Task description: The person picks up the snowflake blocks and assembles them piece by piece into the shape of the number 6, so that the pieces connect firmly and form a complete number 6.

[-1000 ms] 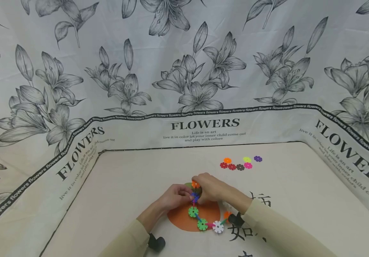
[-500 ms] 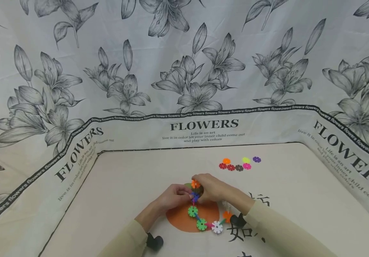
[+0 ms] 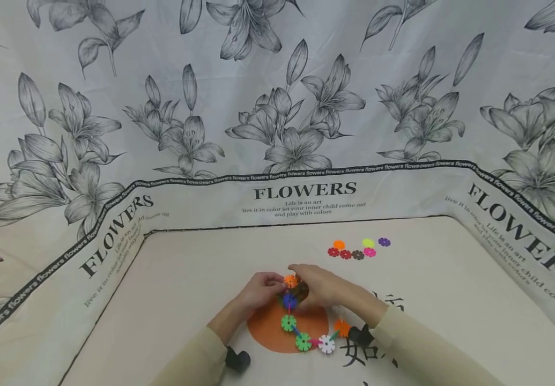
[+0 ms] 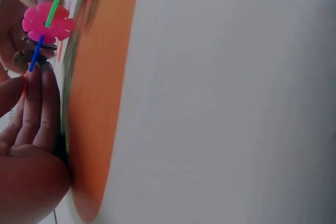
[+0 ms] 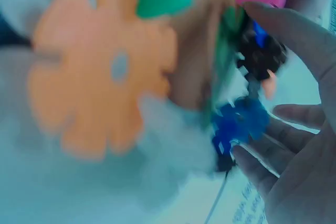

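Note:
A chain of slotted, flower-shaped interlocking discs lies over the cloth's printed orange circle. From the top down it shows an orange disc (image 3: pixel 290 281), a blue disc (image 3: pixel 289 301), green discs (image 3: pixel 288 323), a white disc (image 3: pixel 326 344) and an orange one (image 3: pixel 342 327) by the right wrist. My left hand (image 3: pixel 261 289) pinches an orange-red disc (image 4: pixel 24 83), seen edge-on, at the chain's top. Opposite, my right hand (image 3: pixel 323 287) curves round the chain, its fingertips at a blue disc (image 5: pixel 239 121) and its thumb near a black disc (image 5: pixel 261 53). Its palm hides part of the chain.
Loose discs lie farther back on the right, among them a pink disc (image 3: pixel 369 252), a purple disc (image 3: pixel 384 242) and a brown disc (image 3: pixel 358 254). A flower-printed curtain (image 3: pixel 301 118) surrounds the pale table (image 3: pixel 200 257) on the far side and both flanks.
My left fingers have moved up from the blue disc to beside the top orange disc. The right hand stays almost in place. The head view has tilted slightly upward.

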`<action>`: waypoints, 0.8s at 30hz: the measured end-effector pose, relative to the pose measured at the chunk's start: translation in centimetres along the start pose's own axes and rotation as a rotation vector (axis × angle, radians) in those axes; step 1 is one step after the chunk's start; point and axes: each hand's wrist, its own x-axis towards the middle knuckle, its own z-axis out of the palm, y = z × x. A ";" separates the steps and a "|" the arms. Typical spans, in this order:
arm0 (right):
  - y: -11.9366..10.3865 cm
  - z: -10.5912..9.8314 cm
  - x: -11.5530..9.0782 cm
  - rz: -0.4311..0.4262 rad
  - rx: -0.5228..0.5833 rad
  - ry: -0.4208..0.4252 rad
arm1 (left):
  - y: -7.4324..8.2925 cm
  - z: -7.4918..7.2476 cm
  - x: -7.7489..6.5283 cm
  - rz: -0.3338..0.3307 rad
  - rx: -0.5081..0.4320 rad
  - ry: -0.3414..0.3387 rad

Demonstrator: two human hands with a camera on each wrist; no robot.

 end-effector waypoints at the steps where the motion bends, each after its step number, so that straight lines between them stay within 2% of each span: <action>1: 0.2 -0.3 -0.3 0.003 -0.006 0.012 | -0.1 0.0 0.1 -0.009 -0.011 0.002; 5: 1.6 -2.2 -1.7 0.019 -0.003 0.101 | -0.6 0.2 0.4 -0.015 -0.044 0.012; 11: 5.9 -5.3 -3.7 0.054 -0.034 0.255 | -0.8 0.3 0.3 0.000 -0.041 0.017; 18: 12.2 -8.3 -4.6 0.236 -0.068 0.410 | -0.8 0.3 0.2 0.032 -0.030 0.024; 24: 17.1 -9.2 -5.1 0.369 -0.009 0.427 | -0.7 0.2 -0.1 0.048 -0.041 0.044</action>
